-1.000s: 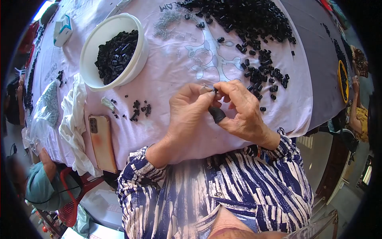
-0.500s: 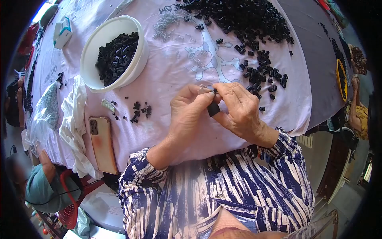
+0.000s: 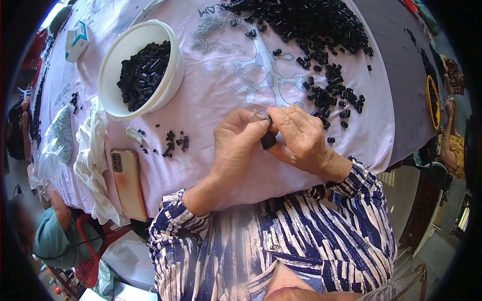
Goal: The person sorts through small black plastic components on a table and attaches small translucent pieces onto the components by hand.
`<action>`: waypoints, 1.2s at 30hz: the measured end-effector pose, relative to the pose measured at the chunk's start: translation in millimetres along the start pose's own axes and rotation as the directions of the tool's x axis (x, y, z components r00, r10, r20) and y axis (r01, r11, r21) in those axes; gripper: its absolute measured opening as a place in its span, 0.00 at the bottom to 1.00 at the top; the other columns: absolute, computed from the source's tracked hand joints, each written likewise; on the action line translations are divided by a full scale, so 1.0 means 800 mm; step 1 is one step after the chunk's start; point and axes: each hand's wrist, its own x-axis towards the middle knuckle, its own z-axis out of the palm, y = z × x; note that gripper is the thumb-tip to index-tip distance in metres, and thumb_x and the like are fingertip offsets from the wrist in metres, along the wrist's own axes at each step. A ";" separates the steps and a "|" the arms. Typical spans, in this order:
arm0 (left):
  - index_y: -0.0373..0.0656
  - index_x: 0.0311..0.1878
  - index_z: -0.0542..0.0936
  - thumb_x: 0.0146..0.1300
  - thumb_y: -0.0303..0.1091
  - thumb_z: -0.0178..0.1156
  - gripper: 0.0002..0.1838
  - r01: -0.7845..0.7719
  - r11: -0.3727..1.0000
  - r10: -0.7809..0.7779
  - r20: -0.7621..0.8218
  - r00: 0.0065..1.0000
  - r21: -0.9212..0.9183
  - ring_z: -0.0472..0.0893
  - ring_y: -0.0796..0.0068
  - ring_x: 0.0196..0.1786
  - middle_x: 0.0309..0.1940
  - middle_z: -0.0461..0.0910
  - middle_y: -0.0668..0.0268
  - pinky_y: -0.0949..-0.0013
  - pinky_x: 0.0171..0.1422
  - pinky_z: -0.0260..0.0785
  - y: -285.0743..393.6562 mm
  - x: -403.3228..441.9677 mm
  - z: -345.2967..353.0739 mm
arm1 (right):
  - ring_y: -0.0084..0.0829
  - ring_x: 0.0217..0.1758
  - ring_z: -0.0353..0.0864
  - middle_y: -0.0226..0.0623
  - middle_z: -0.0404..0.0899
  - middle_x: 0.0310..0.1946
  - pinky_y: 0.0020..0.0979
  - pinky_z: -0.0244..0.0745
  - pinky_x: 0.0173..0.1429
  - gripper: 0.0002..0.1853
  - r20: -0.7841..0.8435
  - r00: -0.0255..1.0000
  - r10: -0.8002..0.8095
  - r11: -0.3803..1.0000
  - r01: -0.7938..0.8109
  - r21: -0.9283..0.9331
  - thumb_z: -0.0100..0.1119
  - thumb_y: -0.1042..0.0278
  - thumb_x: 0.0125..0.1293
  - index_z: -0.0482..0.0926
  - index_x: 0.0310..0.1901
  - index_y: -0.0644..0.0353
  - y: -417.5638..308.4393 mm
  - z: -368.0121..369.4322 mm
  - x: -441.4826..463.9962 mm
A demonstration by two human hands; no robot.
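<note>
My left hand (image 3: 235, 143) and my right hand (image 3: 304, 140) meet over the cloth near the front edge, fingertips almost touching. In the right hand's closed fingers is a short black plastic cap-like piece (image 3: 268, 141). Small thin silvery metal pieces (image 3: 256, 114) stick up from the left hand's pinch, beside the top of the black piece. Their exact shape is too small to tell. Beyond the hands lies a big heap of black plastic pieces (image 3: 311, 25), with loose ones trailing toward my right hand. A scatter of tiny silvery pieces (image 3: 213, 32) lies left of the heap.
A white tub (image 3: 173, 83) holds more black pieces. Left of my hands are small black bits (image 3: 170, 145), a phone (image 3: 128, 183), a white cloth (image 3: 91, 160) and a plastic bag (image 3: 60, 135). A small box (image 3: 77, 42) stands farther back. Other people sit at both sides.
My hands stay together at the same spot, with only slight finger movement around the black piece. The whole view has shifted very slightly.
</note>
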 end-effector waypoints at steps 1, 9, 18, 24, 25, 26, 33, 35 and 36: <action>0.39 0.37 0.76 0.63 0.25 0.59 0.02 0.005 0.999 -0.004 -0.020 1.000 0.039 0.78 0.80 0.38 0.34 0.80 0.66 0.74 0.46 0.71 0.000 0.001 -0.001 | 0.41 0.33 0.80 0.43 0.77 0.31 0.36 0.77 0.34 0.26 -0.002 1.000 -0.019 1.000 0.019 -0.007 0.68 0.73 0.40 0.74 0.44 0.70 0.002 0.001 -0.001; 0.39 0.33 0.72 0.61 0.25 0.59 0.05 -0.076 0.942 0.105 -0.071 0.992 0.327 0.76 0.82 0.36 0.33 0.78 0.66 0.76 0.38 0.71 -0.007 0.001 0.004 | 0.40 0.34 0.80 0.44 0.76 0.32 0.35 0.77 0.34 0.31 0.024 0.997 -0.068 0.998 0.069 -0.005 0.71 0.69 0.38 0.74 0.47 0.73 0.013 0.003 -0.009; 0.39 0.34 0.70 0.63 0.24 0.56 0.05 -0.098 0.866 0.154 -0.075 0.985 0.490 0.73 0.83 0.35 0.34 0.76 0.67 0.76 0.38 0.70 -0.010 0.008 0.011 | 0.39 0.33 0.79 0.42 0.75 0.31 0.35 0.76 0.33 0.34 -0.003 0.996 -0.085 0.996 0.085 -0.024 0.72 0.65 0.36 0.74 0.47 0.74 0.021 0.011 -0.013; 0.37 0.38 0.71 0.64 0.26 0.58 0.05 -0.093 0.879 0.140 -0.067 0.988 0.467 0.75 0.82 0.32 0.35 0.77 0.65 0.76 0.34 0.73 -0.011 0.009 0.006 | 0.38 0.31 0.78 0.40 0.75 0.29 0.35 0.74 0.31 0.31 -0.026 0.998 -0.064 0.998 0.065 0.012 0.73 0.65 0.35 0.75 0.43 0.70 0.022 0.014 -0.010; 0.36 0.39 0.72 0.63 0.27 0.59 0.06 -0.118 0.886 0.164 -0.066 0.984 0.448 0.76 0.81 0.30 0.33 0.77 0.64 0.76 0.30 0.74 -0.014 0.010 0.003 | 0.38 0.30 0.78 0.39 0.75 0.29 0.35 0.74 0.31 0.30 -0.039 0.998 -0.056 0.998 0.057 0.022 0.73 0.65 0.35 0.75 0.43 0.69 0.022 0.014 -0.010; 0.36 0.39 0.72 0.64 0.26 0.59 0.06 -0.089 0.925 0.123 -0.070 0.990 0.369 0.76 0.81 0.30 0.33 0.77 0.64 0.75 0.30 0.74 -0.011 0.010 0.005 | 0.38 0.30 0.78 0.39 0.74 0.28 0.36 0.74 0.31 0.29 -0.028 0.999 -0.036 0.999 0.037 0.037 0.73 0.65 0.35 0.75 0.42 0.69 0.022 0.014 -0.010; 0.36 0.39 0.73 0.65 0.26 0.58 0.05 -0.041 0.963 0.040 0.007 0.999 0.267 0.78 0.80 0.32 0.34 0.77 0.65 0.76 0.32 0.74 -0.005 0.006 0.003 | 0.38 0.29 0.77 0.39 0.73 0.26 0.36 0.73 0.30 0.27 -0.018 1.000 -0.007 0.997 0.008 0.072 0.73 0.65 0.35 0.74 0.39 0.66 0.023 0.011 -0.012; 0.36 0.40 0.73 0.65 0.26 0.58 0.05 -0.068 0.944 0.060 0.036 0.998 0.323 0.78 0.80 0.32 0.33 0.77 0.66 0.76 0.32 0.73 -0.008 0.008 -0.002 | 0.38 0.30 0.78 0.39 0.74 0.27 0.36 0.74 0.31 0.27 -0.016 0.999 -0.033 0.998 0.034 0.060 0.72 0.66 0.36 0.75 0.40 0.66 0.024 0.009 -0.011; 0.36 0.40 0.73 0.65 0.26 0.58 0.05 -0.083 0.935 0.070 0.050 0.996 0.346 0.78 0.80 0.32 0.33 0.77 0.66 0.76 0.32 0.72 -0.012 0.009 -0.006 | 0.38 0.31 0.79 0.39 0.75 0.28 0.36 0.74 0.32 0.27 -0.022 0.998 -0.058 0.997 0.059 0.050 0.72 0.66 0.36 0.75 0.41 0.67 0.025 0.009 -0.010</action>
